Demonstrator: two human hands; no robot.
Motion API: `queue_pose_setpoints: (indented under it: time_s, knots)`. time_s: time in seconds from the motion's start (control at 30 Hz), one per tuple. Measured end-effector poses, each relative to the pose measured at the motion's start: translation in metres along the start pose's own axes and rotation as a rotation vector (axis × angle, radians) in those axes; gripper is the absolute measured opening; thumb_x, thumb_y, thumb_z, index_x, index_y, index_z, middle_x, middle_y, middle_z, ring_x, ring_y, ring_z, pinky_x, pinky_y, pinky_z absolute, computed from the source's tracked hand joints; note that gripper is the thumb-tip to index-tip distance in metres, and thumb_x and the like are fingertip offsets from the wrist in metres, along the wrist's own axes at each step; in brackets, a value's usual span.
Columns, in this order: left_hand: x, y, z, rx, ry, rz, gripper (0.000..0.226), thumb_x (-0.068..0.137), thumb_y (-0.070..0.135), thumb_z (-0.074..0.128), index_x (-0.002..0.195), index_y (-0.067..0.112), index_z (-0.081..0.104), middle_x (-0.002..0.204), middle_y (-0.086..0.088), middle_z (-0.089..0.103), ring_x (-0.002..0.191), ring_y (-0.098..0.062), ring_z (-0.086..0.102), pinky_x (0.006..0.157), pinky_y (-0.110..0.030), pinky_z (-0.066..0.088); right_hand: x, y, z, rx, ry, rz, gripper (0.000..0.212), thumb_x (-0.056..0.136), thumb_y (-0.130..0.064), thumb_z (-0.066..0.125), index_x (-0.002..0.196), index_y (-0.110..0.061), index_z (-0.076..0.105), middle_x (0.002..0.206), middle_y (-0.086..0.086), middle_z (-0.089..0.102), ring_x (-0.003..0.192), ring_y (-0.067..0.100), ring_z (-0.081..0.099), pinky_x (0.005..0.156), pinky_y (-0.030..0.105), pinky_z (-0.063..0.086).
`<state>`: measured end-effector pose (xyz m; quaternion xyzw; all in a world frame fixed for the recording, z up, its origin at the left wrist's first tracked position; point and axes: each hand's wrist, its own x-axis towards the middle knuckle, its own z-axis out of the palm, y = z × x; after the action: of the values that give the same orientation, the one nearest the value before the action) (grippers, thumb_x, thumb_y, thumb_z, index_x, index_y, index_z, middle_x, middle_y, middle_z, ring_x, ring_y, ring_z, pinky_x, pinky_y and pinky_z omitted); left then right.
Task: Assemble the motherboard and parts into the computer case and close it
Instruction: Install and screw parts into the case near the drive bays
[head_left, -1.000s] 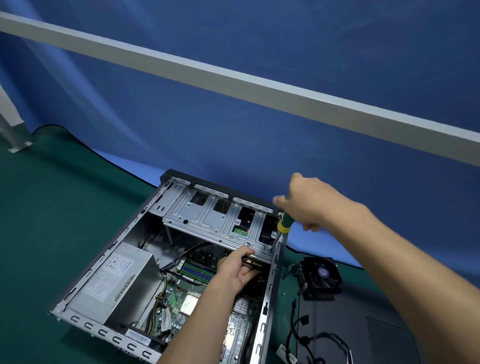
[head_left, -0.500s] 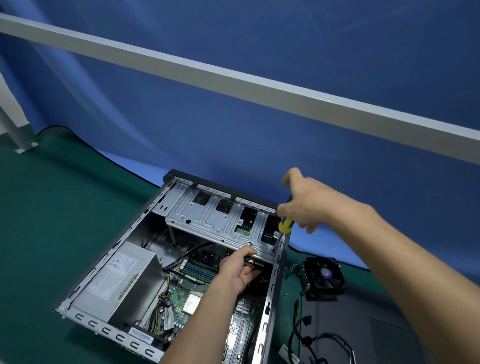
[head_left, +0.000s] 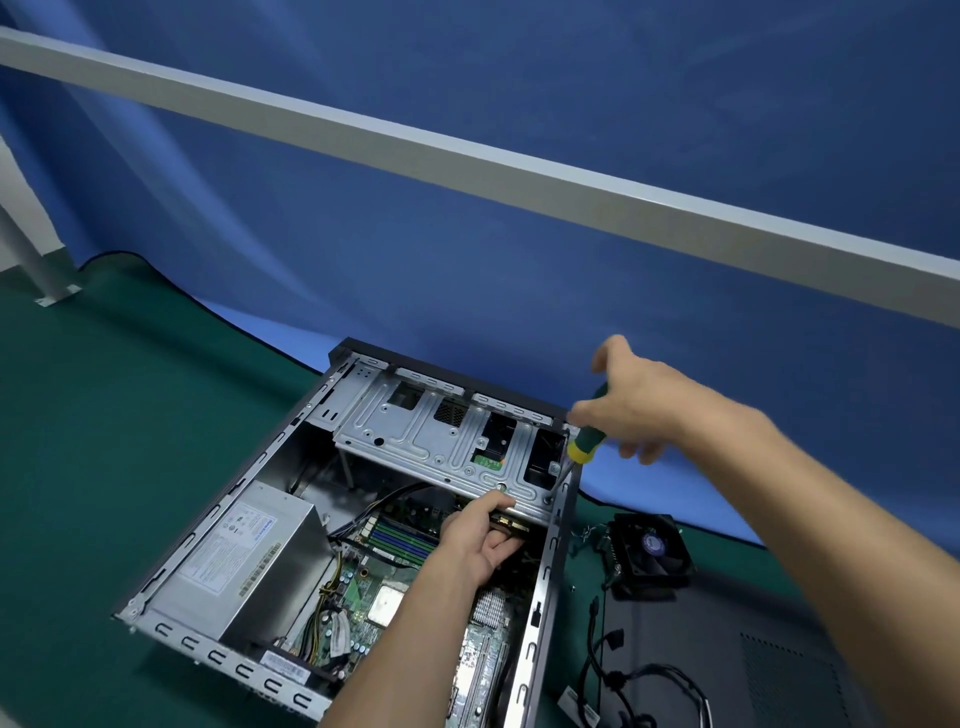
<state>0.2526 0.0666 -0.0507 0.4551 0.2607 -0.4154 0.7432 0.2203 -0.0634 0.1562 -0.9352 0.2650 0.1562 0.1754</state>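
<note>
The open computer case (head_left: 332, 525) is shown on the green tabletop (head_left: 104, 467) with one motherboard (head_left: 374, 592) and one power supply (head_left: 244, 566) already seated inside. One screwdriver (head_left: 576, 457) is gripped by the right hand (head_left: 634, 400), its tip set at the drive cage (head_left: 447, 441), while the cage's lower edge is clasped by the left hand (head_left: 478, 540). One loose fan (head_left: 652, 553) and one side panel (head_left: 727, 660) are left outside, so fitting and closing are judged unfinished.

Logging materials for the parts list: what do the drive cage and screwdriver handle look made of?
Drive cage: bare sheet metal, probably steel; dull grey sheen, stamped ribs and holes. Screwdriver handle: looks like moulded plastic or rubber, matte green with a yellow collar; right hand hides most of it.
</note>
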Motion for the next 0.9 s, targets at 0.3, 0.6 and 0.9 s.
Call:
queue_pose_setpoints:
  time_s: [0.3, 0.6, 0.9]
  knots:
    - [0.002, -0.001, 0.0, -0.006, 0.01, 0.012, 0.03, 0.078, -0.005, 0.064, 0.105, 0.002, 0.052, 0.08, -0.019, 0.065, 0.072, -0.027, 0.063, 0.054, -0.037, 0.059, -0.006, -0.001, 0.008, -0.034, 0.057, -0.048, 0.013, 0.095, -0.027, 0.046, 0.097, -0.016, 0.039, 0.081, 0.007, 0.059, 0.057, 0.022, 0.06, 0.058, 0.03, 0.048]
    - [0.002, -0.001, -0.001, -0.009, -0.012, 0.008, 0.024, 0.078, -0.004, 0.066, 0.099, 0.001, 0.055, 0.072, -0.018, 0.069, 0.065, -0.026, 0.067, 0.053, -0.037, 0.059, -0.007, -0.004, 0.011, -0.032, 0.056, -0.049, 0.009, 0.095, -0.022, 0.045, 0.099, -0.016, 0.04, 0.081, 0.009, 0.065, 0.059, 0.025, 0.059, 0.054, 0.028, 0.045]
    - [-0.001, -0.002, -0.002, -0.019, -0.026, 0.009, 0.036, 0.079, -0.001, 0.07, 0.112, -0.001, 0.056, 0.089, -0.022, 0.069, 0.076, -0.029, 0.067, 0.056, -0.039, 0.059, -0.007, -0.008, 0.017, -0.06, 0.181, -0.028, 0.011, 0.097, -0.021, 0.04, 0.091, -0.011, 0.04, 0.078, 0.005, 0.052, 0.068, 0.029, 0.053, 0.05, 0.027, 0.034]
